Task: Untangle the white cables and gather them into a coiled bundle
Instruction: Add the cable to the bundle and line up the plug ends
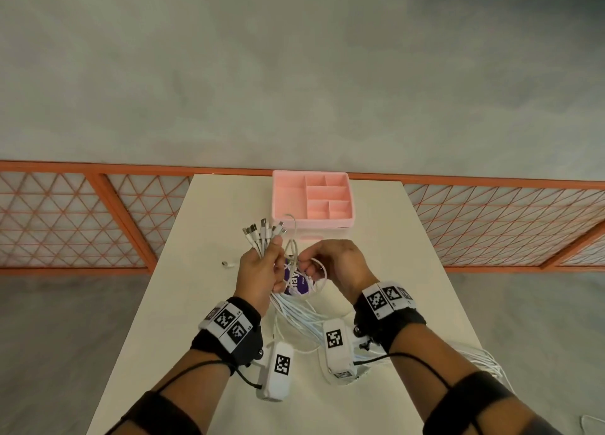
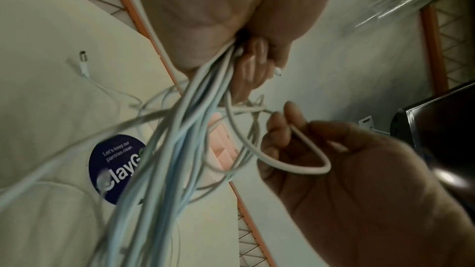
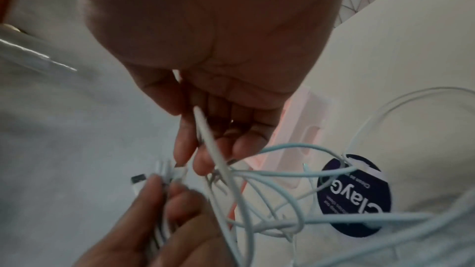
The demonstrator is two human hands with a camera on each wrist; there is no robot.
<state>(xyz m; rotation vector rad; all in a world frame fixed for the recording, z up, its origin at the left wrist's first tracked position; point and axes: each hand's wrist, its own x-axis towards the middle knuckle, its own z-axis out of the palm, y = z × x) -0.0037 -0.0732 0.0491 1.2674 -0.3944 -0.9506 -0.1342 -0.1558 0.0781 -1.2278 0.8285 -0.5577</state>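
My left hand point(image 1: 262, 267) grips a bunch of white cables point(image 1: 296, 313) just below their plugs point(image 1: 263, 230), which fan out above the fist. The cords hang down from the fist point(image 2: 180, 129) to the table and trail off to the right point(image 1: 484, 359). My right hand point(image 1: 327, 261) pinches one looped cable point(image 2: 303, 161) between thumb and fingers, close beside the left hand. In the right wrist view that cable point(image 3: 213, 149) runs through the fingers point(image 3: 203, 161) into a loose tangle point(image 3: 277, 190).
A pink compartment tray point(image 1: 312, 198) stands at the table's far edge, just beyond the hands. A round purple sticker point(image 1: 296, 282) lies on the table point(image 1: 196, 238) under the hands. One loose cable end point(image 1: 228, 264) lies left of the left hand. Orange mesh railing point(image 1: 82, 218) borders the table.
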